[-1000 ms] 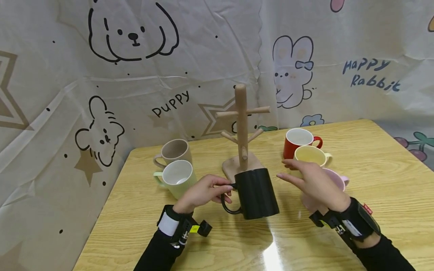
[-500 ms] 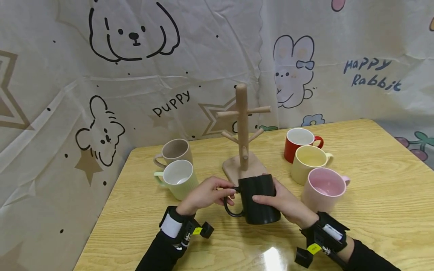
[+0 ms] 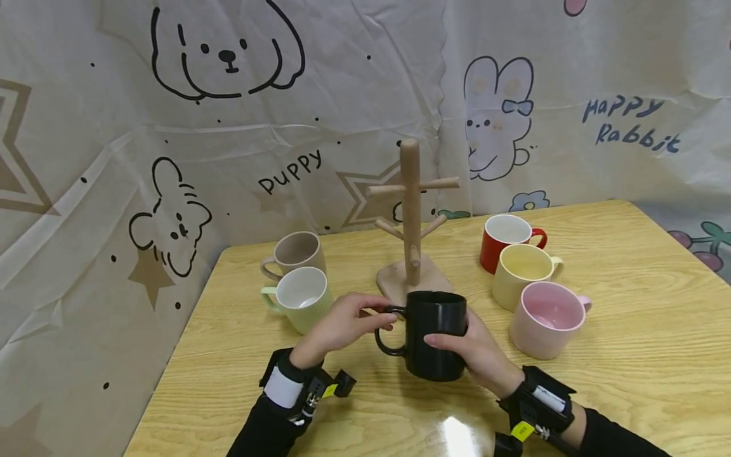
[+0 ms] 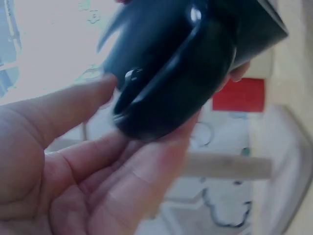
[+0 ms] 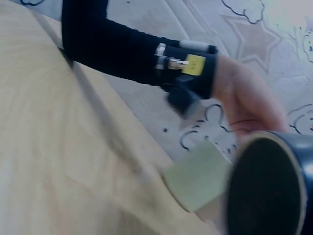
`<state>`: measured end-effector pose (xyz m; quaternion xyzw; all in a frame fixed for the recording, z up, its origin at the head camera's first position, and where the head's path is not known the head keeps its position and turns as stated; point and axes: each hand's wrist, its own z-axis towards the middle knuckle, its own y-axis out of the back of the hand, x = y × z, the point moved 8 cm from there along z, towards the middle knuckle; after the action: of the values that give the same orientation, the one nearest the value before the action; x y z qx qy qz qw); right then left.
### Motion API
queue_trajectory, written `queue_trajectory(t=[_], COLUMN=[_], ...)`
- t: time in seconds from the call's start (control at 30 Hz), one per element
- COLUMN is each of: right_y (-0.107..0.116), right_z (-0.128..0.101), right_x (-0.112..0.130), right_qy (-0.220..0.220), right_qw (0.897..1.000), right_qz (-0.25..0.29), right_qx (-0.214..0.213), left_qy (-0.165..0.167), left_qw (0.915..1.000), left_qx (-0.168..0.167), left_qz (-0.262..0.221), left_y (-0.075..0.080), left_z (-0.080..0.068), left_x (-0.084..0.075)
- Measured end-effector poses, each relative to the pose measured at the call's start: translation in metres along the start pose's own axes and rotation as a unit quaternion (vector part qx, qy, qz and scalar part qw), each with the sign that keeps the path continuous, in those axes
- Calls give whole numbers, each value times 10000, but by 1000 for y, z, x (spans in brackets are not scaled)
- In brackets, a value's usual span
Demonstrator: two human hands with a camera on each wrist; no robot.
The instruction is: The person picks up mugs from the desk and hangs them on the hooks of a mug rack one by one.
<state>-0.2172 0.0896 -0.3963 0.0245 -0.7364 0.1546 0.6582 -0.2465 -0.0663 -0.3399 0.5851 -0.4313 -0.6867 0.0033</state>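
Observation:
A black mug [image 3: 435, 334] is held upright just above the wooden table [image 3: 628, 355], in front of the wooden mug tree [image 3: 410, 222]. My left hand [image 3: 342, 327] pinches the mug's handle [image 3: 385, 330]; in the left wrist view the thumb and fingers [image 4: 122, 171] close on the black handle [image 4: 171, 88]. My right hand [image 3: 476, 349] wraps around the mug's body from the right. The right wrist view looks into the black mug's mouth [image 5: 264, 188], with the left hand [image 5: 247, 100] beyond it.
A beige mug [image 3: 294, 252] and a pale green mug [image 3: 299, 297] stand left of the mug tree. Red [image 3: 505, 238], yellow [image 3: 522, 274] and pink [image 3: 548, 317] mugs stand to the right. A cartoon-printed sheet [image 3: 228, 127] hangs behind the table.
My right hand came in from beside the pink mug and took hold of the black mug's body. The mug has tipped upright and risen slightly; its open mouth now shows.

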Motion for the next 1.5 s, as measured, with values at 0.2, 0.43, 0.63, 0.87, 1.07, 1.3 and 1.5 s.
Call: queue_trajectory(t=[0.2,0.43,0.63,0.87,1.07,1.3,1.5], right_y=[13,17,18,20,21,21,19], right_z=[1,6,15,26,34,42,49], right_x=[2,12,6,-3,-5,-15,-25], right_qy=[1201,1464,1038,984,837,909,525], right_qw=[9790,9628,9595,9606,9565,9474,9535], right_qz=[1266,1694,1863,1840,1993,2263,2193], right_qx=[-1050,-1514,-1840,-1836,-1959,-2075,-1998], left_qy=[7,-136,-115,-103,-132,-170,-165], left_qw=[9980,9998,9994,9992,9988,9985,9984], left_qx=[-598,-69,60,86,110,238,284], left_qz=[208,126,306,377,468,455,451], left_y=[31,31,26,24,24,21,19], left_z=[-16,-22,-22,-21,-20,-19,-17], left_x=[-3,-7,-5,-3,-5,-5,-4])
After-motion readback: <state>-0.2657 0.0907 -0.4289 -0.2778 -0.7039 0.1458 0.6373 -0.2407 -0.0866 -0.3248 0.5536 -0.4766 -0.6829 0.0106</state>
